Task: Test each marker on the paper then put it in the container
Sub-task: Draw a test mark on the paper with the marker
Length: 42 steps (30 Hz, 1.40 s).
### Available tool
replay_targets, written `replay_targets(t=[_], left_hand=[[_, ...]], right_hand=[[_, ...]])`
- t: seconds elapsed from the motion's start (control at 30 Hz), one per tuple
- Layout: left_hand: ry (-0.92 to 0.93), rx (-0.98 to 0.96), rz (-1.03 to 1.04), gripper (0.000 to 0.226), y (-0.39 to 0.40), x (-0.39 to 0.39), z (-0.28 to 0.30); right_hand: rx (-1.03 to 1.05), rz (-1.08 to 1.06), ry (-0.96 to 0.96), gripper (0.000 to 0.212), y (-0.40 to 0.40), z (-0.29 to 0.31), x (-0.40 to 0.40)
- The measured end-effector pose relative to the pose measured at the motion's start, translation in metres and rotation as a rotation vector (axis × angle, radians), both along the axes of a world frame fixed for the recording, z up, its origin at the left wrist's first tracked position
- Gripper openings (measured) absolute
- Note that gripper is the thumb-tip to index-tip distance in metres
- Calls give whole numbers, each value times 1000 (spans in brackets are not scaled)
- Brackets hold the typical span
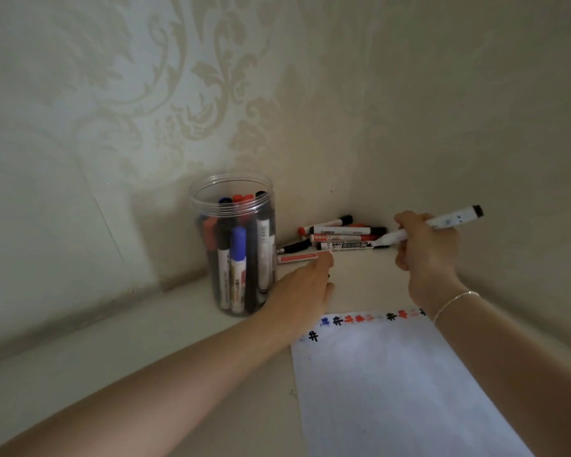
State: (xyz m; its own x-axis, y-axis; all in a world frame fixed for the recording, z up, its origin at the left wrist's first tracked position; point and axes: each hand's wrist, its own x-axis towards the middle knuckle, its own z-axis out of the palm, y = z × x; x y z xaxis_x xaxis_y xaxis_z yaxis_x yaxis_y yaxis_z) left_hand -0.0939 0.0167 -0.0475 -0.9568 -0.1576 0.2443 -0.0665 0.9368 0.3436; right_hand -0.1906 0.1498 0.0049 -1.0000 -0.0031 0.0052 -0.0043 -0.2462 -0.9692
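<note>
A clear plastic container stands by the wall, holding several red, blue and black markers. My right hand grips a white marker with a dark end, lifted above the table with its tip pointing left. My left hand reaches forward between the container and a pile of loose markers in the corner, its fingertips at a red-and-white marker. Something small and dark shows under its fingers; I cannot tell what. The white paper lies in front, with red, blue and black test marks along its far edge.
Patterned walls meet in a corner right behind the loose markers. The pale tabletop stretches to the left of the paper. A thin bracelet circles my right wrist.
</note>
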Motion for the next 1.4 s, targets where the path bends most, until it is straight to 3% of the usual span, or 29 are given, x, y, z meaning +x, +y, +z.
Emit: replay_targets(t=[0.27,0.4,0.5,0.63,0.77,1.0,1.13,1.4], left_hand=[[20,-22,14,40,-2,-8,-5],[80,-98,-85,48,-5,20,-1],[-147,0,-191,73,-8,46,0],[-333,-91,-241,93,-14,62,-10],[-330,-155,-231,96,-15,61,-20],[-316,-172,-245,95,-17,58,-26],[-314,-168,-250,90,-17,60,-27],[-312,-193,-251,91,-18,60,-24]], right_hand=[[46,37,-5,36,-9,-8,9],[108,107,10,28,-11,-13,13],[85,246,-31,17,-10,-22,19],[128,387,-42,20,-6,-38,30],[175,405,-38,32,-6,-53,43],[282,361,110,25,-6,-55,60],[392,316,123,33,-13,-60,65],[498,353,156,21,-15,-61,68]])
